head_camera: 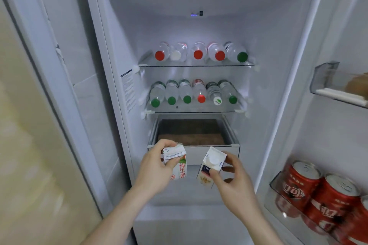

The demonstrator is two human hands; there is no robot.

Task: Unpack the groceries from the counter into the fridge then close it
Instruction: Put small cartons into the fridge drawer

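The fridge (274, 93) stands open in front of me. My left hand (154, 169) grips a small white milk carton with red and green print (177, 162) near its top. In my right hand (232, 182) is a second small carton with a white round cap (211, 163), tilted to the left and pinched between thumb and fingers. Both cartons are held in front of the drawer (211, 152) at the bottom of the fridge compartment, a little apart from each other.
Two glass shelves (196, 64) hold rows of water bottles lying on their sides, caps toward me. The open door on the right has a bin with red cans (318, 191) and an upper bin (326, 83). A cream wall is at the left.
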